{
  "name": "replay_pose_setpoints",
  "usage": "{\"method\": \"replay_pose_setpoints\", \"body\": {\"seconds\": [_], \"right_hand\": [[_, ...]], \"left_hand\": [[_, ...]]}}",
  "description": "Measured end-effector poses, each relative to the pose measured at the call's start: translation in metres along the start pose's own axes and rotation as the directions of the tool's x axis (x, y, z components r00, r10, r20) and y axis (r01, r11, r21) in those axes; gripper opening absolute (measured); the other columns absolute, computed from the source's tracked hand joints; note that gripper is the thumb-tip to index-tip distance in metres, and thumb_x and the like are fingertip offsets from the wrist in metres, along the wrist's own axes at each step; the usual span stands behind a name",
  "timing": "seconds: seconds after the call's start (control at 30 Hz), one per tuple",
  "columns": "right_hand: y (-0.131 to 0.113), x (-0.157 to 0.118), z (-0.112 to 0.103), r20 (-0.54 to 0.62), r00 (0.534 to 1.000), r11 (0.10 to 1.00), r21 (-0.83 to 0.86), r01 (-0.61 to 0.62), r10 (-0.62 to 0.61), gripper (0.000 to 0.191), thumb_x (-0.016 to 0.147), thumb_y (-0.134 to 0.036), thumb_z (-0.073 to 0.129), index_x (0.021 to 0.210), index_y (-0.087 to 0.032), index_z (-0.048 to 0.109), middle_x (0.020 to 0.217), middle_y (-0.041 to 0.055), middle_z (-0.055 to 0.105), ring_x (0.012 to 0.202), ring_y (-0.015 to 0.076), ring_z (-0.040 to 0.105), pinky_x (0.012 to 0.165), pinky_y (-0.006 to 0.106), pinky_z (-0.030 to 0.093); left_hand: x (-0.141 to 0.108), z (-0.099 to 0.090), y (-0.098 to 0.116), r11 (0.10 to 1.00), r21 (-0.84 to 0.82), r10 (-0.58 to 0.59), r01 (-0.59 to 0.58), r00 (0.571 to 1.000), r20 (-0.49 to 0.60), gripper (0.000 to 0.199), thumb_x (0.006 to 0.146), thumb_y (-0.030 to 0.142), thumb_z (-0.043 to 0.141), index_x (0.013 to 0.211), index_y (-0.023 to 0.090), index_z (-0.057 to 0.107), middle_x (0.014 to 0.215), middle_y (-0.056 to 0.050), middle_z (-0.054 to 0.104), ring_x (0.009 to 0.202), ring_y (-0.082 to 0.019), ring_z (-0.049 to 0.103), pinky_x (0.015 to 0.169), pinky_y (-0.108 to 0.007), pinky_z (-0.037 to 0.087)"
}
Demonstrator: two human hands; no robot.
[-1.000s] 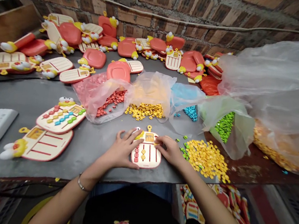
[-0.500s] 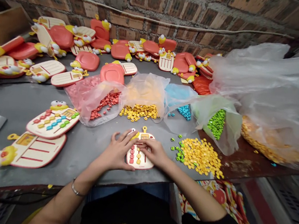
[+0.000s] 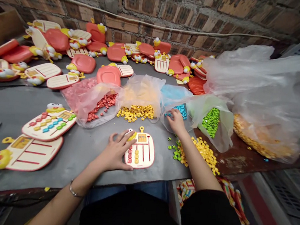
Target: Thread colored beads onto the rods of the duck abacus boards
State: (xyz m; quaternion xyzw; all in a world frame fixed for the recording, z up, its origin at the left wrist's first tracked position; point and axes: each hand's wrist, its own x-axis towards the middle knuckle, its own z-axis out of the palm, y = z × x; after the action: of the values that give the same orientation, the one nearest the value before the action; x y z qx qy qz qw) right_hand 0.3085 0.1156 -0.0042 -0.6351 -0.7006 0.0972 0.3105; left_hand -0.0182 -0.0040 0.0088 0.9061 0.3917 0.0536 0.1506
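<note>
A cream toy board with a red rim, a yellow duck-like head and slots lies on the table in front of me. Red beads and yellow beads sit in its two left slots; the two right slots are bare. My left hand grips the board's left side, fingers over the head and thumb at the lower edge. My right hand is at the mouth of the bag of blue beads, its fingertips pinched on a blue bead.
Open bags hold red beads, yellow beads and green beads. A loose yellow pile lies under my right forearm. At left, a filled board rests on another board. More red-backed boards line the brick wall.
My right hand has left the board and moved right and away from me to the blue beads. My left hand stays on the board.
</note>
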Motion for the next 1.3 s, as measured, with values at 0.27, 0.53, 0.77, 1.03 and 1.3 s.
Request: {"method": "replay_pose_setpoints", "body": {"seconds": [0.27,0.53,0.77,1.03,1.3], "right_hand": [[-0.001,0.007,0.014,0.158,0.986,0.976,-0.199,0.086,-0.054,0.018,0.080,-0.010,0.054,0.092,-0.013,0.068,0.095,0.0134,0.068,0.091,0.0259,0.061,0.083,0.035,0.048],[-0.031,-0.043,-0.022,-0.086,0.990,0.953,0.272,0.135,-0.115,0.016,0.088,-0.026,0.055,0.097,-0.020,0.067,0.097,0.0088,0.065,0.082,0.0219,0.063,0.071,0.035,0.054],[-0.077,-0.091,-0.007,0.201,0.927,0.919,0.307,0.246,-0.316,0.014,0.094,-0.021,0.052,0.096,-0.021,0.066,0.090,0.0067,0.062,0.084,0.0204,0.060,0.075,0.033,0.051],[-0.076,-0.087,0.010,0.312,0.849,0.904,0.187,0.384,-0.426,0.018,0.093,-0.016,0.052,0.080,-0.018,0.065,0.078,0.0044,0.055,0.073,0.0181,0.053,0.066,0.028,0.045],[-0.088,-0.110,0.017,0.246,0.893,0.872,0.420,0.253,-0.377,0.012,0.093,-0.021,0.053,0.094,-0.020,0.065,0.087,0.0067,0.067,0.084,0.0211,0.062,0.077,0.034,0.049]], "left_hand": [[0.000,-0.004,0.003,1.000,-0.018,-0.009,0.009,1.000,0.013,0.104,0.063,0.072,0.072,0.147,0.021,0.037,0.158,-0.017,0.022,0.142,-0.042,0.017,0.106,-0.060,0.017],[0.000,-0.001,0.000,1.000,-0.017,-0.002,0.002,1.000,0.021,0.099,0.064,0.074,0.069,0.144,0.021,0.041,0.158,-0.017,0.020,0.142,-0.042,0.017,0.107,-0.060,0.016],[0.000,-0.003,0.001,1.000,-0.005,0.006,-0.006,1.000,0.025,0.095,0.066,0.069,0.070,0.144,0.022,0.042,0.159,-0.016,0.020,0.142,-0.042,0.016,0.107,-0.061,0.016],[0.001,-0.003,0.002,1.000,0.020,-0.015,0.014,0.999,0.040,0.099,0.065,0.073,0.069,0.144,0.020,0.041,0.159,-0.017,0.020,0.143,-0.040,0.016,0.108,-0.060,0.014],[0.002,-0.005,0.002,1.000,-0.006,-0.020,0.020,0.998,0.052,0.099,0.064,0.070,0.071,0.144,0.019,0.042,0.158,-0.017,0.023,0.143,-0.041,0.018,0.109,-0.060,0.012]]}}
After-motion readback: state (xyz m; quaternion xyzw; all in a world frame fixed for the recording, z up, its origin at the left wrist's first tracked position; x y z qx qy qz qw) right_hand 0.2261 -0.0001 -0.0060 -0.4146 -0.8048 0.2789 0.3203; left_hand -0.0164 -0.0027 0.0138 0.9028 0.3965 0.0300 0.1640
